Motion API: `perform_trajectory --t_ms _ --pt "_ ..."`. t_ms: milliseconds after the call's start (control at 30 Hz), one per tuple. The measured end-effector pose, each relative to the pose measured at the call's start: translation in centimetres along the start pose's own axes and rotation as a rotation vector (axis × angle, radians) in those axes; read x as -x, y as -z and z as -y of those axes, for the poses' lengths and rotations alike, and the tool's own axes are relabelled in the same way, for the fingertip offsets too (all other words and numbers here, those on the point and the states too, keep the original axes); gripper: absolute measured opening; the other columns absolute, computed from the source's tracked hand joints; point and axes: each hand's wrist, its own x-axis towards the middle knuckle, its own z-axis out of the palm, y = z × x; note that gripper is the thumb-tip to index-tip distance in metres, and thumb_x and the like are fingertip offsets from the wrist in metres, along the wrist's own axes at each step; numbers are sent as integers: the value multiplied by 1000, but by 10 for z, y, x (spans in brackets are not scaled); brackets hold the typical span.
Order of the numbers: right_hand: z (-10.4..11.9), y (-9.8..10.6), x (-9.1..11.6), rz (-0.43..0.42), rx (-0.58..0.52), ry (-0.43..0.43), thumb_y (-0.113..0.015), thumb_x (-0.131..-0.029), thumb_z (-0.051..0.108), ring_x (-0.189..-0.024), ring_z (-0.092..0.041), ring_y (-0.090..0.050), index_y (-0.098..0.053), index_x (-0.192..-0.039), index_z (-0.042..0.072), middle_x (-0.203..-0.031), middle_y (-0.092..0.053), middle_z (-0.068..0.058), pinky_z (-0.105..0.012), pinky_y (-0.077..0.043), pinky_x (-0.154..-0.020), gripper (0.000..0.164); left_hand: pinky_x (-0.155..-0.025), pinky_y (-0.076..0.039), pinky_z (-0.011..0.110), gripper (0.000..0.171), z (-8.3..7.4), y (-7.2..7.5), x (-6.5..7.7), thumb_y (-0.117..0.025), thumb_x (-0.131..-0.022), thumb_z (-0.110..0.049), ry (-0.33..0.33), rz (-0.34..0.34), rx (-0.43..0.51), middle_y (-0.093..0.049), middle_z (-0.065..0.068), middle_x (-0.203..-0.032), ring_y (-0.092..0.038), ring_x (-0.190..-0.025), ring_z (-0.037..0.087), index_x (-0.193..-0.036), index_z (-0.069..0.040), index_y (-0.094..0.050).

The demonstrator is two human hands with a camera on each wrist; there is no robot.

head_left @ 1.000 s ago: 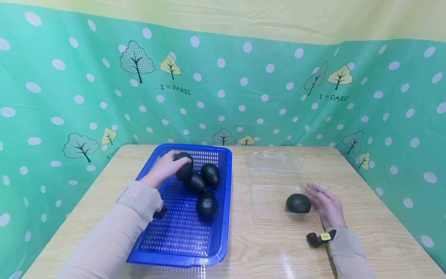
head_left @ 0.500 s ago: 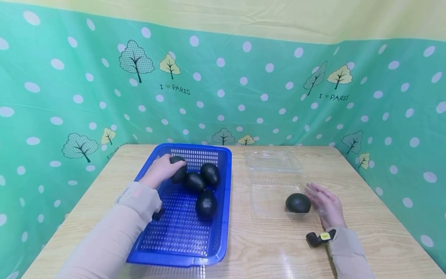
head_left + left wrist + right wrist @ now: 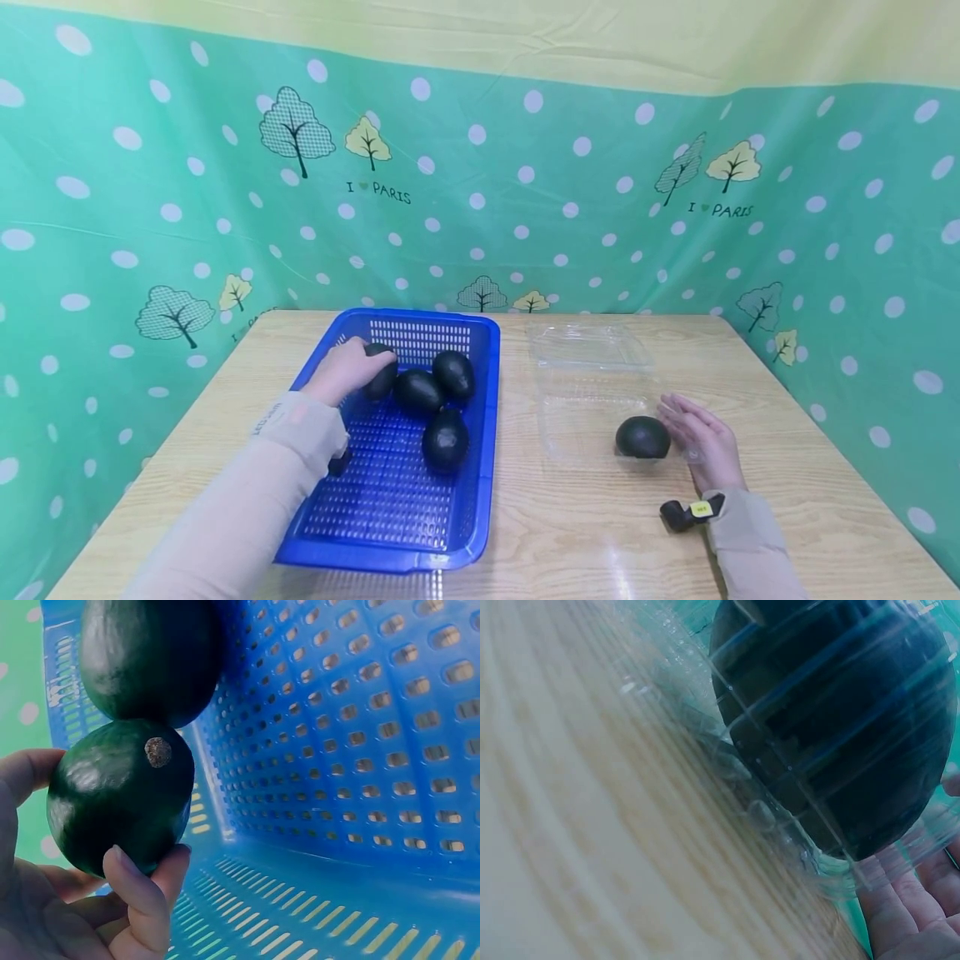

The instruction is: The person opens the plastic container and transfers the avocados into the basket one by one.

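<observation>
In the head view my left hand [image 3: 343, 371] grips a dark green avocado [image 3: 380, 379] at the far left part of the blue basket [image 3: 486, 467]. The left wrist view shows thumb and fingers around this avocado [image 3: 120, 802], its stem scar visible, with another avocado [image 3: 150, 660] right against it. Three more avocados lie in the basket, one of them the near avocado [image 3: 446, 442]. At the right, my right hand [image 3: 701, 433] rests with extended fingers along the side of a clear plastic clamshell box [image 3: 581, 425]. A single avocado [image 3: 642, 437] sits inside its near right corner.
The clamshell's lid [image 3: 588, 346] lies folded back behind its base. Both containers stand on a wood-grain table [image 3: 555, 533]. A green dotted curtain [image 3: 517, 217] hangs behind the table and at both sides.
My left hand has shifted the held avocado left and slightly nearer, away from the others, within the basket. The right hand and the clamshell have stayed put.
</observation>
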Motion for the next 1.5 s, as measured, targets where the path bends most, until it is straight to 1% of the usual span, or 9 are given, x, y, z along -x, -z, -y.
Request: perform_trajectory --t_ms 67,167,300,433,567,833,1100,1367,1500 --pt "0 0 0 -1 -1 -1 -51 -102 7 -106 -8 -69 -60 -131 7 -116 -72 8 -20 -53 -92 30 -111 -35 62 84 0 0 1 -45 -98 -50 -5 -10 -31 -32 37 -150 -35 -138 53 -147 15 -26" --pt "1 -1 0 -1 -9 -5 -51 -102 7 -106 -8 -69 -61 -130 8 -116 -72 8 -20 -53 -92 30 -105 -42 59 81 0 -2 1 -45 -99 -50 -6 -21 -62 -38 37 -148 -46 -130 50 -146 14 -30" --pt "1 -2 -1 -2 -16 -8 -51 -102 6 -106 -8 -70 -64 -127 11 -116 -73 8 -20 -53 -92 28 -88 -54 49 78 3 -5 0 -47 -98 -49 -9 -21 -81 -46 36 -141 -62 -107 40 -143 14 -35" --pt "2 -2 -1 3 -33 -6 -50 -102 5 -106 -9 -70 -66 -124 12 -116 -73 6 -21 -54 -92 28 -71 -56 40 71 4 -8 -1 -49 -98 -45 -13 -10 -82 -56 33 -130 -66 -91 34 -137 13 -42" --pt "2 -2 -1 8 -43 -10 -50 -102 5 -106 -9 -70 -66 -124 12 -116 -73 6 -21 -54 -92 28 -63 -55 36 65 4 -9 -1 -51 -98 -42 -19 -13 -75 -60 30 -120 -65 -85 32 -133 12 -47" --pt "2 -2 -3 -2 -43 -21 -51 -102 5 -106 -9 -70 -68 -121 14 -115 -73 7 -21 -53 -92 28 -64 -54 35 53 3 -13 1 -52 -98 -40 -19 -27 -64 -63 20 -102 -63 -83 29 -122 7 -55" --pt "2 -2 -3 -11 -28 -24 -52 -102 6 -107 -8 -69 -67 -123 14 -116 -73 8 -21 -53 -93 28 -65 -51 37 53 2 -15 0 -53 -98 -41 -22 -33 -115 -63 17 -94 -60 -79 28 -118 8 -58" --pt "1 -1 -3 4 -51 -19 -51 -102 5 -106 -9 -70 -72 -114 19 -115 -73 6 -21 -54 -92 28 -61 -50 34 49 3 -17 -2 -53 -99 -40 -28 -31 -137 -63 15 -88 -60 -75 26 -113 6 -60" --pt "1 -1 -3 13 -59 -15 -51 -102 4 -106 -9 -70 -72 -113 19 -116 -73 5 -21 -54 -92 28 -60 -49 33 47 4 -18 -4 -53 -99 -40 -39 -38 -160 -63 14 -85 -60 -72 25 -108 5 -62"
